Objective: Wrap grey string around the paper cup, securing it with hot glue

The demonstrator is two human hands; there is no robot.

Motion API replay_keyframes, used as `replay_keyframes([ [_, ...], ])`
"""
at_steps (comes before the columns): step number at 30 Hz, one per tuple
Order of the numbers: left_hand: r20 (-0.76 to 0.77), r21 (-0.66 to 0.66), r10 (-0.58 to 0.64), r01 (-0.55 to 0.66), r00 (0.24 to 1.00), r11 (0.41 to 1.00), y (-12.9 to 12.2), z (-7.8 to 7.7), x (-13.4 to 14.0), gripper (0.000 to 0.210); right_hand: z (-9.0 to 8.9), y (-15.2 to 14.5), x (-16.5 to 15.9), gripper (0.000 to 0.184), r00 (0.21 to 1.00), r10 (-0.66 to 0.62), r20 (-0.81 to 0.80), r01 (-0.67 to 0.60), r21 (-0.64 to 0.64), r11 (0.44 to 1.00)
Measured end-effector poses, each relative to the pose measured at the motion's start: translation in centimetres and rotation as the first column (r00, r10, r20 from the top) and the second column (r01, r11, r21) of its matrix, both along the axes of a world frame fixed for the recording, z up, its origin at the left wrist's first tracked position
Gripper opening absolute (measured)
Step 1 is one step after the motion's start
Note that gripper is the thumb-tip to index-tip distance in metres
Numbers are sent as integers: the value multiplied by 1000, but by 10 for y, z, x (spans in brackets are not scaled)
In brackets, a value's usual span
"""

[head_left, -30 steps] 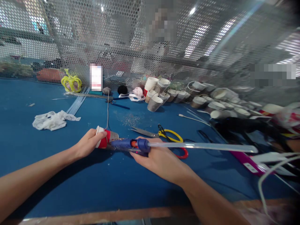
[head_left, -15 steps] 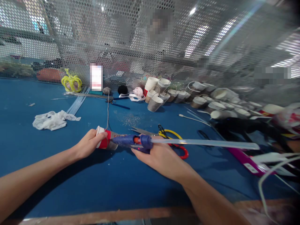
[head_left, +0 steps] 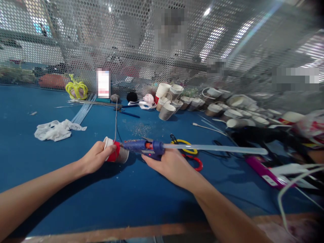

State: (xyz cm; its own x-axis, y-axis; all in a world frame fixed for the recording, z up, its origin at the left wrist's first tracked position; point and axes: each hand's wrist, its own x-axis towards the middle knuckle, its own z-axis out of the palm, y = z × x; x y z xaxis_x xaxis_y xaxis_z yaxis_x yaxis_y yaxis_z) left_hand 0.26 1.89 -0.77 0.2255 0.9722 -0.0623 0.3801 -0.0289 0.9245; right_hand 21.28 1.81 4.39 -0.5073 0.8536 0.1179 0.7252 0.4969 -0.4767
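My left hand [head_left: 95, 158] is closed on a red and white paper cup [head_left: 116, 153] lying on its side, its lower part wrapped in grey yarn. From the cup a strand of grey yarn [head_left: 116, 121] runs back to a small grey yarn ball [head_left: 115, 98]. My right hand [head_left: 172, 165] grips a blue hot glue gun [head_left: 144, 147], whose nozzle meets the cup's side by the yarn. A long clear glue stick [head_left: 215, 148] sticks out of the gun's back. Partly behind the gun lie scissors [head_left: 197, 165] with red and yellow handles.
Many yarn-wrapped paper cups [head_left: 167, 111] stand and lie along the mesh panel [head_left: 126, 60]. At the left are crumpled white lace [head_left: 54, 130], glue sticks [head_left: 84, 111] and a yellow pumpkin-shaped item [head_left: 76, 89]. A phone [head_left: 103, 83] leans at the back; a purple box [head_left: 262, 170] lies right.
The back of the glue gun has swung slightly upward and its nozzle has shifted up along the cup. The cup has turned a little in my left hand, showing more of its grey side.
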Motion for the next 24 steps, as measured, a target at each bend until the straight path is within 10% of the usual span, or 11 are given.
replay_keyframes([
  [24,-25,69,-46,47,999,996,-1,-1,-1,34,8,1,2,23,999,-23,-25,20,-125,992],
])
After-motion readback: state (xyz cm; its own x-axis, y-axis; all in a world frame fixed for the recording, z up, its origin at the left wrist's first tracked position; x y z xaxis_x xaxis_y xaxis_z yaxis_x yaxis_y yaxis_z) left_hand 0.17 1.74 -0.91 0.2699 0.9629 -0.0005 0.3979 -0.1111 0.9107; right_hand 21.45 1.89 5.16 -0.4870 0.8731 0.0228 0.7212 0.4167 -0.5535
